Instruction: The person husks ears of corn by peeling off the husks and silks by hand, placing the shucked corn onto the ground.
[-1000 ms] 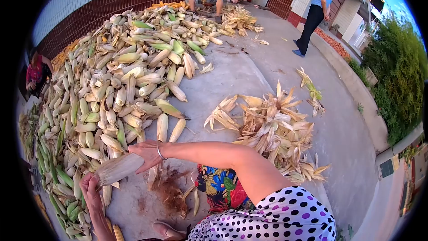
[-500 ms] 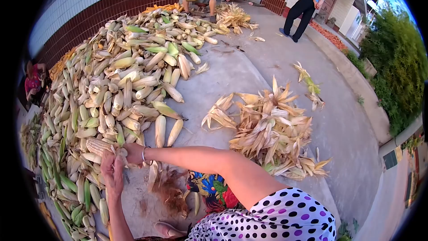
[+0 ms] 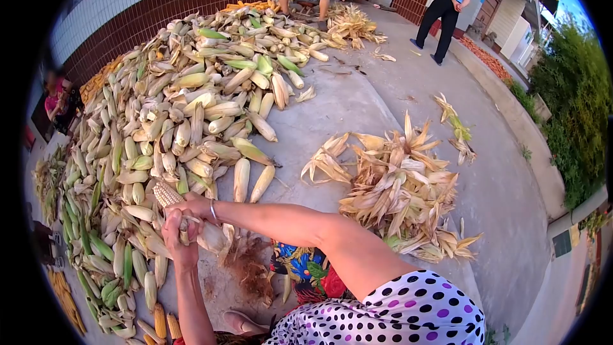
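A pale corn cob (image 3: 167, 195) points up and left out of my two hands, its upper kernels bare. My left hand (image 3: 175, 235) is closed round the lower part of the cob. Against it, my right hand (image 3: 195, 208), with a bracelet at the wrist, is closed on the cob and its husk. Loose husk (image 3: 214, 237) hangs to the right below my right hand. Behind the hands rises a big heap of unhusked corn (image 3: 185, 108).
Stripped husks (image 3: 402, 185) lie piled on the concrete to the right. Yellow husked cobs (image 3: 159, 321) lie at the lower left. One person (image 3: 447, 6) stands at the upper right; others sit behind the heap and at the far left.
The cob was wholly in its husk a second ago; its kernels now show and husk is pulled down to the right. My hands have come together round its base. The standing person has shifted.
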Demonstrator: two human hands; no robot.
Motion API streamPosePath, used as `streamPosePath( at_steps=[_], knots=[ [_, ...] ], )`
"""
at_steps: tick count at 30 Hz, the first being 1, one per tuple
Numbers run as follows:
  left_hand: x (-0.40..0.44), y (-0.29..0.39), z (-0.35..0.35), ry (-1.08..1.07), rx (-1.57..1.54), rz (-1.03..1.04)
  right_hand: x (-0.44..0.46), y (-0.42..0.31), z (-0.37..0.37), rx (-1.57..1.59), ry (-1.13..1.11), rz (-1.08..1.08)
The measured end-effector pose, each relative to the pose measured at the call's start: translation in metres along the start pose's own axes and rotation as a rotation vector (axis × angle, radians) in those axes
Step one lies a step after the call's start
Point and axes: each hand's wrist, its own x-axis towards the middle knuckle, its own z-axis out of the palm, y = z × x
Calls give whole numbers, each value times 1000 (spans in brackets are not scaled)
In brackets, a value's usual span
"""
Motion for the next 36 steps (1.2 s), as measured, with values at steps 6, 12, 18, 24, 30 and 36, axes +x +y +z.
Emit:
streamPosePath(
  at_steps=[6, 12, 18, 24, 30, 36],
  knots=[
    [-55, -16, -4, 59, 261, -182, 1, -19, -31, -204, 494, 37],
    [-102, -20, -21, -46, 513, -259, 15, -10, -69, 170, 725, -28],
    [-89, -38, -39, -98, 542, -397, 23, -21, -40, -77, 514, -562],
    [-55, -37, -50, 141, -184, -658, -32, -67, 23, -446, 327, -589],
    [-41, -38, -39, 219, -435, -515, -63, -60, 59, -859, 63, -822],
    [-46, -22, -34, 484, -435, -344, -73, -42, 74, -1009, -143, -1373]
  ],
)
